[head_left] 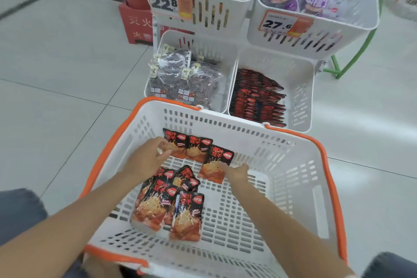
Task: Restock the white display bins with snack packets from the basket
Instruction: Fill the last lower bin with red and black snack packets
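Note:
A white basket with orange rim (293, 187) sits on the floor in front of me. Several red-and-black snack packets lie in it: a loose pile (167, 203) near me and three along the far wall. My left hand (149, 158) pinches the leftmost far packet (178, 142). My right hand (234, 171) holds the lower right edge of the rightmost far packet (216, 162). Between them leans a third packet (197, 149). Just beyond the basket, the lower right white bin (302, 97) holds a stack of matching packets (257, 97) on its left side.
The lower left bin (230, 70) holds clear bags of dark snacks. Two upper bins (225, 13) (320, 38) carry price tags 22.8 and 27.6. A red fire-extinguisher box (135, 20) stands behind on the left, a green frame (352, 58) on the right. Grey floor tiles surround everything.

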{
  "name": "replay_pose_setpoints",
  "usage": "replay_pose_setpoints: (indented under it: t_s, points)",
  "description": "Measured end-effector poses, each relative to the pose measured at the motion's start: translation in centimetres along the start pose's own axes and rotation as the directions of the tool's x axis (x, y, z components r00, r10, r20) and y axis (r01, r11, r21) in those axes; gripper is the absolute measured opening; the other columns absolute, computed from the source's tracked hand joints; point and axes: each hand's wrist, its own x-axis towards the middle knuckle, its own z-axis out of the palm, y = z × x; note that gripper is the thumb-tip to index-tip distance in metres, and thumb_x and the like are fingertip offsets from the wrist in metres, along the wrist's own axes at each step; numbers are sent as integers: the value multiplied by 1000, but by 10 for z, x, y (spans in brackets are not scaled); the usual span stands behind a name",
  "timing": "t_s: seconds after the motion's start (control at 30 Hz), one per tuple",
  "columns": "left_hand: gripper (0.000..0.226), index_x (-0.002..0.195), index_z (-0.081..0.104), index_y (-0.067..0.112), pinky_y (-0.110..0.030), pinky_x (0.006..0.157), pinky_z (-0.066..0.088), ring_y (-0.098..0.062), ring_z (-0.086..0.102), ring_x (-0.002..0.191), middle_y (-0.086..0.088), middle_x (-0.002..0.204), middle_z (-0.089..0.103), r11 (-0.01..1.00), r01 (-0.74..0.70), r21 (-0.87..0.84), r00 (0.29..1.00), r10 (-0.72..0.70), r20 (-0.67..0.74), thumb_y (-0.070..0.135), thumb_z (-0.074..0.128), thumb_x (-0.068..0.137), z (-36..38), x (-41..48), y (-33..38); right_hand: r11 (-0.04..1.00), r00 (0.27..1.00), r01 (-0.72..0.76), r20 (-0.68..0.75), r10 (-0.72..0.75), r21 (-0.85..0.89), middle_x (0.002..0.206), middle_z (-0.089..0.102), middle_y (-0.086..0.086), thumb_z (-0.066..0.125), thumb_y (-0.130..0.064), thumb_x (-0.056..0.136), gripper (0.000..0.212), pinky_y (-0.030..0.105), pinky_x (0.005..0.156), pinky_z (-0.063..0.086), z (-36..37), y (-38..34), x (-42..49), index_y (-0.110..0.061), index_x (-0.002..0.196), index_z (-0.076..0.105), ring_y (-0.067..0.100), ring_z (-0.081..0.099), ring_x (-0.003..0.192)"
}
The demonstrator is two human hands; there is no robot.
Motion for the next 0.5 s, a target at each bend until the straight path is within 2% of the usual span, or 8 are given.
replay_pose_setpoints:
  t_s: [0.03,0.07,0.13,0.17,0.27,0.37,0.43,0.5]
  points:
    - [22,116,56,24,-30,76,51,-5,58,84,9,111,57,999,27,-33,1000,-27,4,36,56,97,1,0,-3,999,999,-1,32,-1,51,134,50,18,79,-26,79,84,41,94,45,1,1,7,-5,142,29,32,53,116]
    - [23,117,55,25,-32,79,52,-6,58,86,9,112,57,996,52,-67,999,-52,6,37,56,97,1,1,-5,993,999,16,29,-20,116,128,54,18,76,-18,83,66,38,91,45,-1,1,12,-5,136,38,30,55,110]
    - [26,119,54,26,-31,79,52,-5,58,89,11,113,56,986,94,-135,996,-91,25,38,57,96,4,4,-6,980,994,93,-71,-81,174,110,64,16,69,-6,86,22,36,91,47,-7,5,19,-6,105,59,30,61,102]
    - [25,118,54,26,-28,77,50,-4,57,91,11,113,56,979,108,-176,994,-103,36,38,58,96,7,7,-6,977,987,133,-111,-115,169,101,67,14,68,-3,86,11,36,93,49,-10,6,18,-6,94,62,30,63,100]
    - [26,117,57,23,-24,76,47,-8,58,97,7,117,58,938,157,-308,987,-144,65,35,61,95,19,14,-6,967,965,239,-131,-226,92,84,66,6,63,-2,89,12,41,92,52,-8,8,9,-11,81,61,25,63,87]
    - [46,129,54,19,-30,91,46,-14,56,107,6,126,56,897,206,-390,976,-162,143,38,68,89,29,18,0,915,912,394,-155,-379,82,80,61,2,56,1,92,25,35,81,50,0,6,-9,-17,75,54,22,60,82]
    - [66,140,45,22,-34,102,42,-14,52,120,8,131,51,840,293,-456,942,-172,288,46,70,84,31,19,8,865,874,485,-92,-477,129,78,55,0,55,4,92,25,26,74,47,9,-3,-26,-15,78,49,10,57,74]
    - [73,140,47,26,-41,109,39,-14,52,124,11,133,55,736,408,-540,875,-146,461,51,74,77,32,20,13,817,824,548,54,-564,182,75,54,-1,56,5,92,24,18,67,47,20,-18,-40,-14,79,47,2,55,66]
